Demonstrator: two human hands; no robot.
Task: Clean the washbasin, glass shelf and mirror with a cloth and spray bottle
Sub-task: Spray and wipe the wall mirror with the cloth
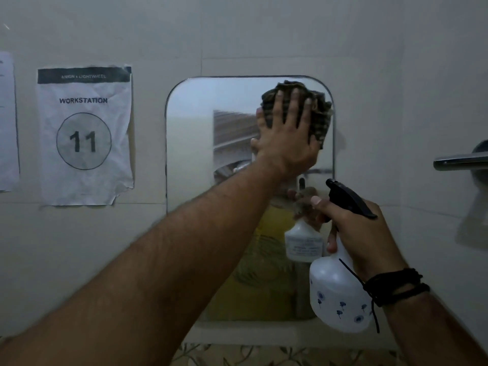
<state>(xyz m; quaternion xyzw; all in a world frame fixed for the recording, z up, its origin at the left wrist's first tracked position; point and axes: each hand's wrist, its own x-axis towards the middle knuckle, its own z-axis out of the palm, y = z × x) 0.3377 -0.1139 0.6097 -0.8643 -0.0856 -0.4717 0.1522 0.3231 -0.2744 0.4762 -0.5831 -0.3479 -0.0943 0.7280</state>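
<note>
A rounded rectangular mirror [190, 143] hangs on the tiled wall ahead. My left hand [286, 140] lies flat with fingers spread, pressing a dark checked cloth [320, 112] against the mirror's upper right part. My right hand [361, 236] grips the neck of a white spray bottle [336, 294] with a black trigger head, held in front of the mirror's lower right corner, nozzle pointing up-left. The bottle's reflection shows in the glass. The washbasin and glass shelf are out of view.
A paper sign [84, 136] reading "WORKSTATION 11" is taped to the wall left of the mirror, with another sheet [8, 122] at the far left. A metal handle [460, 161] sticks out at the right edge. Patterned tiles [264, 355] run below the mirror.
</note>
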